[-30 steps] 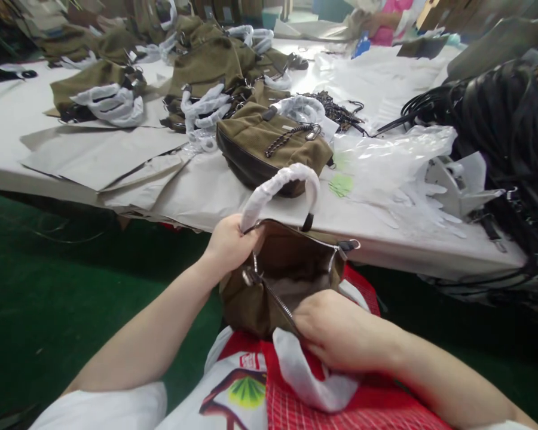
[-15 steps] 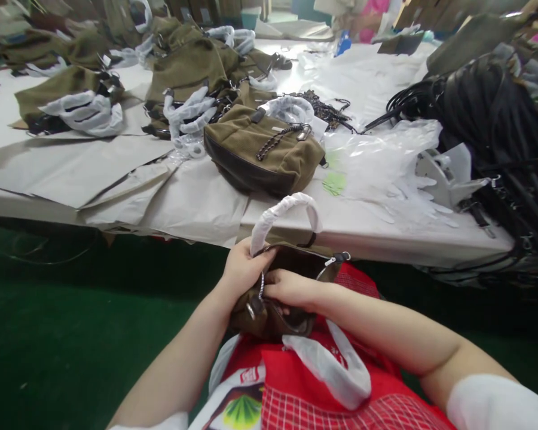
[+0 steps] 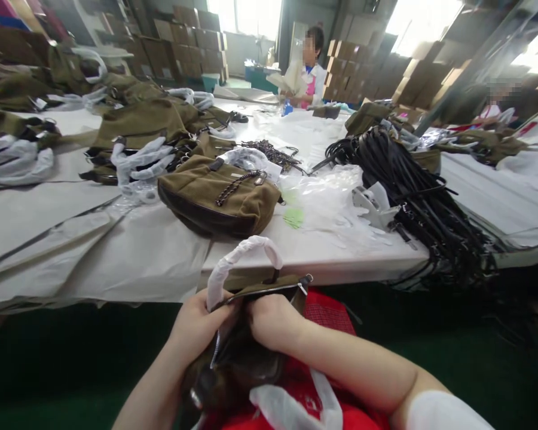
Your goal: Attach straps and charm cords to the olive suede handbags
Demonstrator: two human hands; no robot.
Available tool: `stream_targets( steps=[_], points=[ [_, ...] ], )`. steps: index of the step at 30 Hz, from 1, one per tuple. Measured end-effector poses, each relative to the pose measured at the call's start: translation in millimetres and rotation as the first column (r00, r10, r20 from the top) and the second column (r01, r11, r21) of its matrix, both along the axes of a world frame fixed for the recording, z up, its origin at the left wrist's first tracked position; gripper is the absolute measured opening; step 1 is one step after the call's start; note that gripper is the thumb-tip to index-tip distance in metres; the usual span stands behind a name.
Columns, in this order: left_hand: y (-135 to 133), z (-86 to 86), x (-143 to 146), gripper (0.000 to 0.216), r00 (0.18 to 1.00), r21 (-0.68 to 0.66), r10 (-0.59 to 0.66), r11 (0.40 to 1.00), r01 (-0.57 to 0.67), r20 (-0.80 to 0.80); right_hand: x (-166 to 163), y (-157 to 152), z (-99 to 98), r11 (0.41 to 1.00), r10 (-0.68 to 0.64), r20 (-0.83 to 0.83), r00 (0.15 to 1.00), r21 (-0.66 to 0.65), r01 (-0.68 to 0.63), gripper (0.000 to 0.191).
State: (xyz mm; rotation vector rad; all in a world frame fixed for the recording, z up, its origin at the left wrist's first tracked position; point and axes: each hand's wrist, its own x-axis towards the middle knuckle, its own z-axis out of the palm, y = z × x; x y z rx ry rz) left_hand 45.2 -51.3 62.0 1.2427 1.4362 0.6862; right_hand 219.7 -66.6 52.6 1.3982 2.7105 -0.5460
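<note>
While left hand [image 3: 201, 325] clamps rim of open bag [image 3: 246, 364] beside handle base, right hand [image 3: 273, 322] reaches inside mouth; fingertips hidden, cannot tell its grip. Bag over lap, against bench [image 3: 341, 260] edge. Risk, judged: sagging mouth could let zipper [image 3: 216, 348] scrape wrist or snag lining; thumb pressure could tear handle wrapping. Counts outward: one open bag, two wrapped handles [image 3: 231, 257], one corded bag [image 3: 219, 197], one tape dispenser [image 3: 374, 206]; black straps [image 3: 399, 179] uncountable; two other people [image 3: 314, 86].
</note>
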Motion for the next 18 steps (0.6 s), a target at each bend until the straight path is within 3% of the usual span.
stream_targets(
  steps=[3,8,12,15,18],
  points=[
    [0.6,3.8,1.0,0.027,0.998,-0.040,0.053,0.998,-0.051,0.036,6.0,1.8,2.1,0.996,-0.062,-0.073,0.995,0.063,0.066,0.020],
    [2.5,6.4,3.2,0.020,0.991,-0.083,0.100,0.992,-0.093,0.090,6.7,-2.9,4.2,0.973,0.222,-0.210,0.952,0.108,-0.203,0.020],
    [2.5,2.6,3.5,0.021,0.992,-0.076,0.113,0.991,-0.109,0.053,2.8,-6.0,2.0,0.955,0.274,-0.145,0.951,0.161,-0.251,0.017],
    [-0.3,4.3,4.6,0.020,0.990,0.070,0.109,0.992,-0.103,-0.092,-0.5,-9.0,1.4,0.932,0.316,-0.118,0.942,0.224,-0.285,0.019],
    [-2.4,11.6,4.8,0.019,0.956,0.265,0.115,0.963,-0.041,-0.269,-2.5,-11.2,2.1,0.923,0.360,-0.129,0.924,0.195,-0.332,0.019]
  ],
)
